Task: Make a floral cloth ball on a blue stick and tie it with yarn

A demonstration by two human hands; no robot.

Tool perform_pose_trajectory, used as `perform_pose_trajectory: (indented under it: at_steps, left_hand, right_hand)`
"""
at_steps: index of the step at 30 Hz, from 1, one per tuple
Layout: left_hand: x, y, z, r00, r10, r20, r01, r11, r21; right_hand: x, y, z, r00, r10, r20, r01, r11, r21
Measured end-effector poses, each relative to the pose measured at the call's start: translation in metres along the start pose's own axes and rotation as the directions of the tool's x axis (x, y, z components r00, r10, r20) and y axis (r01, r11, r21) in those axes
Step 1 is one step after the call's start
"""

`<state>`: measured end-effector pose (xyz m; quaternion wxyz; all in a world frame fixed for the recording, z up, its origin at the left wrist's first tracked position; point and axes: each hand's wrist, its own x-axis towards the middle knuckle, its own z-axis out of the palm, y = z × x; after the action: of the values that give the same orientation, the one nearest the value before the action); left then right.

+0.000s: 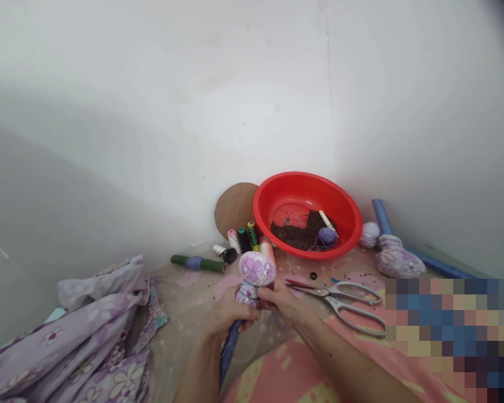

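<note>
My left hand (231, 313) is closed around the neck of a cloth-headed stick. Its rounded head (257, 268) is covered in white and purple floral fabric, gathered below into a neck bound with bluish thread (248, 289). The blue-wrapped handle (230, 350) runs down below that hand. My right hand (279, 302) meets the neck from the other side, thumb and fingers pinched against the gathered fabric. Whether it also grips loose thread is too small to tell. A similar floral-headed stick (399, 263) with a blue handle lies at the right.
A red basin (308, 178) holds dark granules and a purple yarn ball (327, 237). Scissors (340, 302) lie to the right. Thread spools (243, 240), a green tube (204, 264) and a cardboard disc (235, 207) stand behind. Floral cloth (101, 324) is heaped left; white walls enclose the back.
</note>
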<state>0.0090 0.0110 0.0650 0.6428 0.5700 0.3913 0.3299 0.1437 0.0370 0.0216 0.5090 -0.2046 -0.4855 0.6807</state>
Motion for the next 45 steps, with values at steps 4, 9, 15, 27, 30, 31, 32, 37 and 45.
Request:
perform_pose_trajectory:
  at_steps: [4, 9, 15, 27, 30, 31, 32, 37, 45]
  left_hand:
    - [0.002, -0.005, 0.004, 0.999, -0.011, 0.044, 0.012, 1.000, -0.010]
    - [-0.003, -0.004, -0.007, 0.997, -0.033, -0.066, 0.048, 0.970, 0.238]
    - [-0.002, -0.002, -0.028, 0.940, 0.114, -0.321, 0.054, 0.880, 0.472]
    - [0.010, -0.006, 0.006, 0.929, 0.206, -0.308, 0.024, 0.796, 0.605]
    - [0.012, -0.010, 0.002, 0.970, 0.043, -0.238, 0.058, 0.915, 0.400]
    - [0.012, -0.011, 0.001, 0.979, 0.014, -0.204, 0.056, 0.941, 0.333]
    - [0.012, -0.011, 0.000, 0.984, 0.004, -0.178, 0.048, 0.957, 0.286]
    - [0.009, -0.011, -0.003, 0.991, 0.017, -0.136, 0.015, 0.973, 0.230]
    - [0.005, -0.008, -0.012, 0.967, 0.023, -0.253, 0.002, 0.995, 0.100]
  right_hand:
    - [-0.004, 0.003, 0.002, 0.999, 0.032, -0.032, -0.029, 0.997, 0.078]
    - [-0.006, 0.001, 0.014, 0.999, 0.017, -0.051, -0.012, 0.995, 0.100]
    - [-0.004, -0.014, 0.025, 0.975, 0.048, -0.217, -0.004, 0.980, 0.198]
    - [0.000, 0.001, 0.015, 0.949, 0.083, -0.305, -0.064, 0.995, 0.073]
    - [0.001, 0.002, 0.016, 0.947, 0.104, -0.303, -0.090, 0.994, 0.062]
    - [0.000, 0.002, 0.016, 0.949, 0.104, -0.299, -0.087, 0.994, 0.070]
    - [0.000, 0.001, 0.017, 0.948, 0.100, -0.301, -0.081, 0.994, 0.076]
    - [-0.001, -0.001, 0.014, 0.961, 0.091, -0.260, -0.091, 0.996, 0.013]
    - [0.004, 0.000, -0.007, 1.000, 0.016, -0.012, -0.019, 0.918, -0.396]
